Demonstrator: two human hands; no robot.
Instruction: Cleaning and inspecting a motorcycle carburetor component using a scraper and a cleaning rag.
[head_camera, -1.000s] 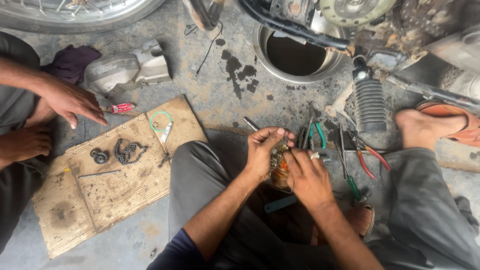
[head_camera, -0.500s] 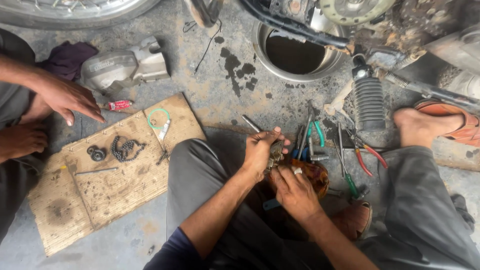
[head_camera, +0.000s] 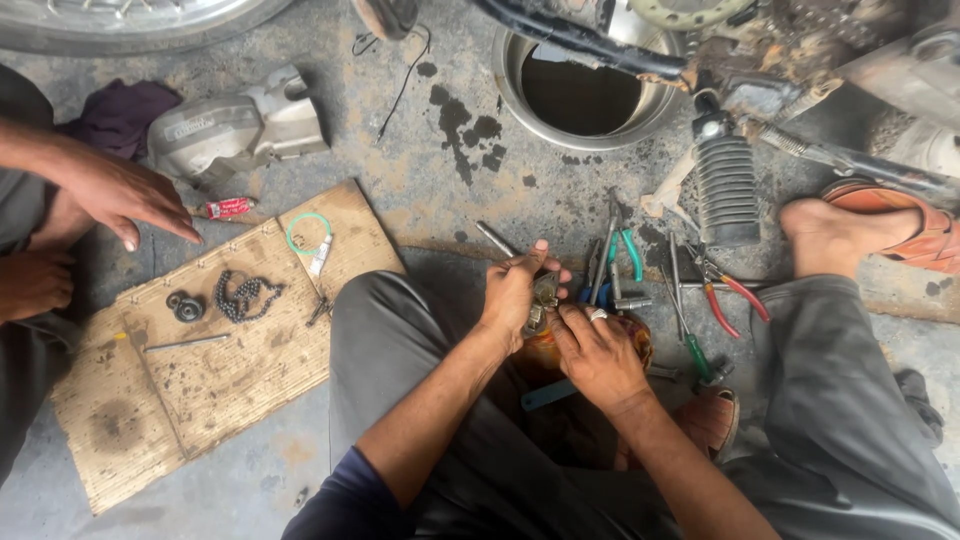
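My left hand (head_camera: 515, 292) grips a small grey metal part (head_camera: 545, 293) in front of my knees, fingers curled around it. My right hand (head_camera: 597, 352) is just below and right of it, with a ring on one finger, its fingertips touching the lower end of the same part. Under both hands sits a brown rounded object (head_camera: 545, 350), mostly hidden. Beside the hands on the ground lie several hand tools (head_camera: 640, 275) with green, red and blue handles.
A cardboard sheet (head_camera: 210, 370) at left holds a short chain (head_camera: 243, 295), a small bearing (head_camera: 186, 306) and a green ring (head_camera: 308, 232). Another person's hand (head_camera: 120, 195) hovers over its far edge. A metal basin (head_camera: 588, 92), a grey engine cover (head_camera: 235, 122) and a shock spring (head_camera: 727, 190) lie beyond.
My hands have shifted slightly on the metal part, the right hand dropping lower below it. The other person's hand stays near the cardboard's far edge.
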